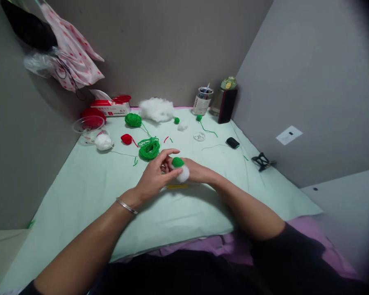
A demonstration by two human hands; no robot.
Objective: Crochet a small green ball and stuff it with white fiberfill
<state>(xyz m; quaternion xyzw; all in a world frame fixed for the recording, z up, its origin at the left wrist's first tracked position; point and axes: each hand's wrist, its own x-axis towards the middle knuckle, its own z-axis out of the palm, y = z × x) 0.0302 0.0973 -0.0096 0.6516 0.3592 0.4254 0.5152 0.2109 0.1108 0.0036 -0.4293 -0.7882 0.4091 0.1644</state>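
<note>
My left hand (155,170) is closed at the middle of the table, with its thumb in front of a small green crocheted piece (178,162) with white stuffing (183,174) bulging below it. The index finger reaches out above the piece. My right hand (192,169) lies right behind the piece, its back showing; its fingers are hidden by the left hand and the piece. Below the hands lies a yellow-handled crochet hook (176,186). Just past the left hand is a loose green yarn hank (149,148).
Behind are a green yarn ball (133,120), white fiberfill (156,109) and small green crocheted balls (176,121). A red piece (126,139) and white yarn (104,142) lie left. A pen can (202,100) and bottle (226,94) stand by the wall; a black claw clip (262,161) lies right.
</note>
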